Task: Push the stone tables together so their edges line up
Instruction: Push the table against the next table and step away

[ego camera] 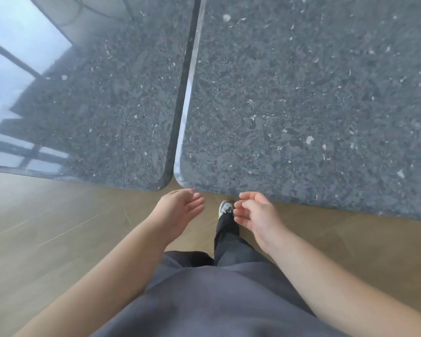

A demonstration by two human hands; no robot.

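Two dark speckled stone tables fill the upper view. The left table [102, 105] and the right table [301, 98] stand side by side, with only a thin dark seam between their long edges. The right table's near edge sits slightly closer to me than the left one's. My left hand [178, 210] hovers open, palm turned inward, just below the rounded near corners. My right hand [255, 214] hangs loosely with curled fingers just in front of the right table's near edge, holding nothing. Neither hand clearly touches the stone.
Wooden plank floor [46, 227] lies under and in front of the tables. My shoe [226, 207] and dark trouser leg stand close to the right table's near edge. The left table's polished top reflects bright windows at the far left.
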